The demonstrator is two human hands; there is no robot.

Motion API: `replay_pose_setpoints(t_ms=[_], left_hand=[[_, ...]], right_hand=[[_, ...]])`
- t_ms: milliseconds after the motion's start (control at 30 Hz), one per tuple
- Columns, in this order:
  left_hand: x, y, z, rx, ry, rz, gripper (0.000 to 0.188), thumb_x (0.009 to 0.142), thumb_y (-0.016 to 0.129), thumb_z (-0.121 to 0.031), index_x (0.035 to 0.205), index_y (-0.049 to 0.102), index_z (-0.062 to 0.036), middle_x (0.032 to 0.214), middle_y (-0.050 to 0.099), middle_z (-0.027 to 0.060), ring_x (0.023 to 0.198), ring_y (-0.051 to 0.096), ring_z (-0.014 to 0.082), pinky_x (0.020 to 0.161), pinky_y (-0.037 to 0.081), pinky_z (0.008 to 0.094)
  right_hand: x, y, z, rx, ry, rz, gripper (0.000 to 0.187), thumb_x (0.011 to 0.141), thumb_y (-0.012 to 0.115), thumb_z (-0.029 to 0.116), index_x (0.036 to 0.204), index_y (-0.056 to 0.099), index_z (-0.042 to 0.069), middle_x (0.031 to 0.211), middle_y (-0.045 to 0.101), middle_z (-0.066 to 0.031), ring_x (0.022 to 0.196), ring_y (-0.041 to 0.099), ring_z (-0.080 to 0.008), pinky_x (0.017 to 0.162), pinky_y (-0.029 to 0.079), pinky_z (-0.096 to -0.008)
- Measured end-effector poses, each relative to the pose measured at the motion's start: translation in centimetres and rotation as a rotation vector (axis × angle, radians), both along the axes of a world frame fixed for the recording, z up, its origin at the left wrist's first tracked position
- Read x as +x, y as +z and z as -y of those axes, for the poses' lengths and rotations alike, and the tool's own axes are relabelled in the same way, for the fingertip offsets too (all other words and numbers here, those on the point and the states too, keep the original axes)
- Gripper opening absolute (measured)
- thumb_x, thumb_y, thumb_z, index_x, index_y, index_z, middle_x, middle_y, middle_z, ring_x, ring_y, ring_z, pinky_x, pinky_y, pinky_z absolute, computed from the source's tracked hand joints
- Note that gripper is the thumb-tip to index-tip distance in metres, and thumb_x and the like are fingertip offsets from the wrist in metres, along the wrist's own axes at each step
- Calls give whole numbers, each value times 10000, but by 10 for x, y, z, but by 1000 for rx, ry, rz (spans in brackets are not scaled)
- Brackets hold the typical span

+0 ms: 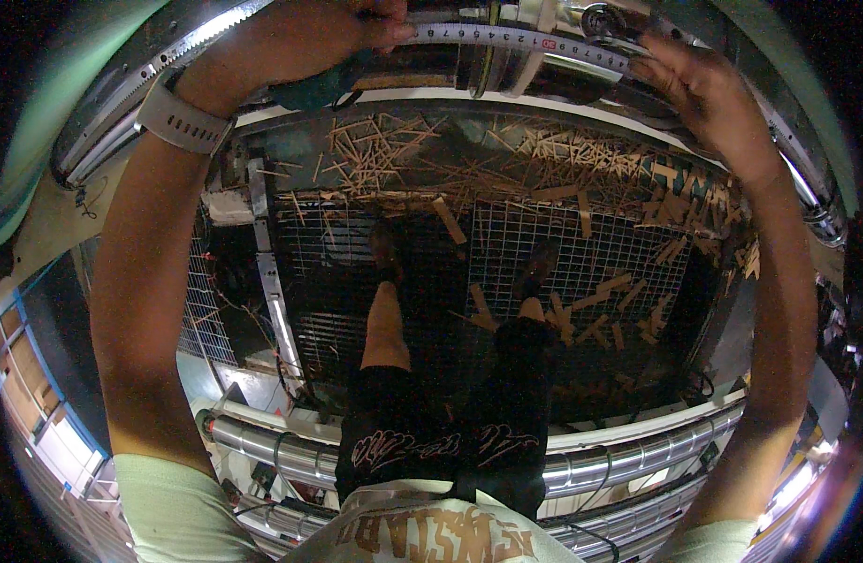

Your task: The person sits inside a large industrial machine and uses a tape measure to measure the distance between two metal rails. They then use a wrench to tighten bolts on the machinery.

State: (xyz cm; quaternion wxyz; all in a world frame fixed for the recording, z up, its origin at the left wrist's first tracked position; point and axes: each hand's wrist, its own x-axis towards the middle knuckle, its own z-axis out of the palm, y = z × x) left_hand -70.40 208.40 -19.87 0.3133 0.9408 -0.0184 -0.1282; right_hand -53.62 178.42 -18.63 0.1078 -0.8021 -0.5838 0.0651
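A pale tape measure with dark markings and a red patch runs between my hands at the top of the head view. It lies along a shiny metal machine part. My left hand closes its fingertips on the left end of the visible blade. At the other end, my right hand pinches the strip between thumb and fingers. Just beyond the blade near my right hand is a round metal fitting. The tape's case is not visible. A light watch strap circles my left wrist.
Below my arms, thin wooden strips lie heaped on a ledge, with flat pieces scattered over a metal mesh floor around my feet. Metal rollers cross behind my legs. A toothed rail stands at upper left, a metal bar below it.
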Motion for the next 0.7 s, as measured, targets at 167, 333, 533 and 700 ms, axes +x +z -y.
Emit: replay_pose_setpoints(t_ms=[167, 333, 533, 700], left_hand=[[3, 9, 3, -151, -75, -24, 308, 899, 449, -313, 829, 571, -39, 713, 519, 63, 673, 482, 155, 685, 407, 337], [6, 44, 33, 221, 80, -251, 318, 905, 424, -324, 816, 563, -52, 680, 493, 45, 644, 460, 138, 654, 387, 316], [8, 41, 28, 232, 103, -333, 317, 896, 431, -329, 811, 563, -53, 663, 486, 46, 616, 458, 153, 636, 383, 319], [-1, -1, -4, 128, -32, 89, 272, 850, 513, -293, 866, 572, -28, 777, 578, 80, 777, 549, 189, 762, 421, 291]], right_hand=[[2, 13, -6, -91, 4, 22, 265, 830, 559, 130, 1080, 543, 46, 1009, 587, -182, 906, 594, -282, 768, 456, -303], [11, 18, -12, -82, 46, -138, 296, 823, 554, 111, 1109, 529, 38, 1037, 577, -186, 936, 575, -283, 821, 433, -348], [-6, 47, -33, -528, -211, -172, 320, 856, 502, 135, 1154, 500, 18, 1062, 561, -220, 992, 545, -307, 911, 401, -426], [-1, 31, -20, -170, -30, -314, 318, 840, 502, 75, 1157, 498, 43, 1086, 555, -192, 960, 560, -273, 851, 426, -362]])
